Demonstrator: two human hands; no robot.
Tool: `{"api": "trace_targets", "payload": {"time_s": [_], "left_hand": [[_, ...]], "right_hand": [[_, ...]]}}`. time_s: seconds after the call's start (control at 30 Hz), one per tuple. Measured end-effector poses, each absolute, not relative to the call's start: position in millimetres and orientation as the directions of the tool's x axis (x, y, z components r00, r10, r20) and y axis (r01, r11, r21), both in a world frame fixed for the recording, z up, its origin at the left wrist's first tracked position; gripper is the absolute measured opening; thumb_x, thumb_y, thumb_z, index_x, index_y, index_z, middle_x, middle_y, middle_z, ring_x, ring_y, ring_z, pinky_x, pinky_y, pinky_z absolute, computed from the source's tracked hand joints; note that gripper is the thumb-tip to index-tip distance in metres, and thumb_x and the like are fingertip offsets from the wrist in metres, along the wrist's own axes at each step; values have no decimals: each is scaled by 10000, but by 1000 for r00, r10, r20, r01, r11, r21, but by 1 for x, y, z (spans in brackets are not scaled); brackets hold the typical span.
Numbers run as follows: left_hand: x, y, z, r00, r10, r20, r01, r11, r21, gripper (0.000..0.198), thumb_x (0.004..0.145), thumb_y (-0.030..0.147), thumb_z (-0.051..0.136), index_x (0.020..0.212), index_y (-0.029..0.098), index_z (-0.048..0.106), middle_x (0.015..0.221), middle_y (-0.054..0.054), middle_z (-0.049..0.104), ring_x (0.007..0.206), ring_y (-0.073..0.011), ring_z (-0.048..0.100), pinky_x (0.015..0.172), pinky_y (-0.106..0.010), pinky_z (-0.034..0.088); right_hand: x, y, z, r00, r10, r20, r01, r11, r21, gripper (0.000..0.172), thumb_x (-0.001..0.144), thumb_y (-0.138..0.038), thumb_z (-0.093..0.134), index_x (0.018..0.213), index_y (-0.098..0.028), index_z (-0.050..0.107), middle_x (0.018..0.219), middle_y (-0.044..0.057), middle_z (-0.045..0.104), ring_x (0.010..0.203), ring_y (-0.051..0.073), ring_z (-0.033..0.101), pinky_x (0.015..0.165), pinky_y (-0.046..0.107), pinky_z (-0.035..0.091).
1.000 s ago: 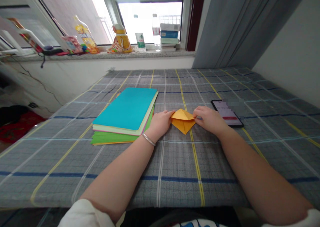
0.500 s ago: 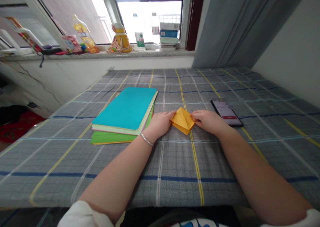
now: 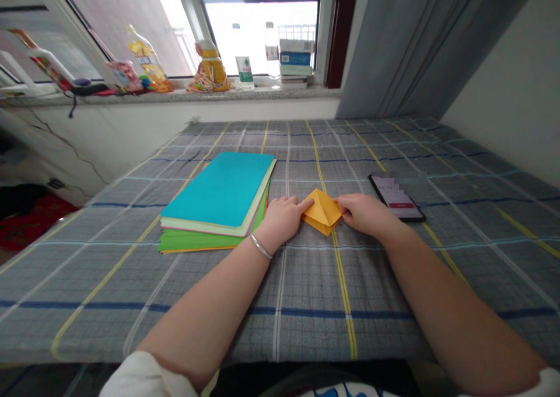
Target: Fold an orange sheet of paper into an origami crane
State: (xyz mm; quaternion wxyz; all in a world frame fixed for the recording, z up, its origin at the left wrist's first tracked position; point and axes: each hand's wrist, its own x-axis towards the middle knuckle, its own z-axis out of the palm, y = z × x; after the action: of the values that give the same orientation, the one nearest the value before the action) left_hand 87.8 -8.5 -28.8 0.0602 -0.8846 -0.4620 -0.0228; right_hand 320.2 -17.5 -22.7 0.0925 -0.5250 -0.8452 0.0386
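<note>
A folded orange paper in a diamond shape lies on the checked cloth, its layers slightly apart along the lower edge. At its left corner is my left hand, wearing a silver bangle; one finger rests on top of the paper near the left edge, and the grip beneath is hidden. My right hand pinches the right corner between thumb and fingers. Left of my hands sits a stack of coloured paper, with a blue sheet on top and green, pale and orange sheets showing below.
A phone with a lit screen lies just beyond my right hand. Grey checked cloth covers the surface. On the windowsill stand bottles, a tube and stacked boxes, and a grey curtain hangs at the right.
My left hand has shifted slightly, and one finger now reaches over the top of the orange paper. The right hand stays at its corner, almost unmoved.
</note>
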Motion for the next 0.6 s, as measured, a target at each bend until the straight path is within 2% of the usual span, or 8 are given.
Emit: {"api": "trace_targets", "payload": {"time_s": [0.07,0.17,0.3,0.43,0.6], "left_hand": [[90,-10,-30,570,816,97,821,-562,-98,442,980,219,378,1405,324,439,1031,-88,613,926,-223,592,813,-353,415],[92,-11,-33,573,812,109,819,-563,-115,423,988,234,370,1393,323,450,1029,-87,610,927,-223,587,822,-356,407],[92,-11,-38,573,808,138,819,-561,-118,425,988,238,366,1402,299,437,1028,-86,616,930,-225,582,815,-354,404],[92,-9,-40,579,802,148,816,-567,-114,416,978,229,374,1384,232,464,1004,-95,637,943,-248,584,788,-363,413],[92,-8,-40,578,802,147,816,-568,-109,420,968,216,376,1374,180,476,1010,-110,655,959,-255,587,779,-366,417]], "right_hand": [[318,-21,-23,-393,908,147,889,415,-191,182,776,-109,518,864,-218,634,1102,64,703,964,220,649,820,325,483],[311,-25,-25,-358,914,191,886,397,-240,319,776,-125,517,1060,-217,631,1292,65,626,1107,234,608,919,357,472],[300,-26,-29,-361,917,170,877,396,-272,401,899,-266,438,1267,-190,577,1328,92,603,1189,254,564,1003,425,434],[297,-23,-36,-420,895,149,869,444,-219,459,922,-400,438,1281,-158,592,1380,129,555,1252,286,512,1056,474,384],[302,-22,-39,-466,876,125,864,481,-150,480,898,-399,486,1306,-169,588,1402,140,531,1277,299,494,1068,475,378]]}}
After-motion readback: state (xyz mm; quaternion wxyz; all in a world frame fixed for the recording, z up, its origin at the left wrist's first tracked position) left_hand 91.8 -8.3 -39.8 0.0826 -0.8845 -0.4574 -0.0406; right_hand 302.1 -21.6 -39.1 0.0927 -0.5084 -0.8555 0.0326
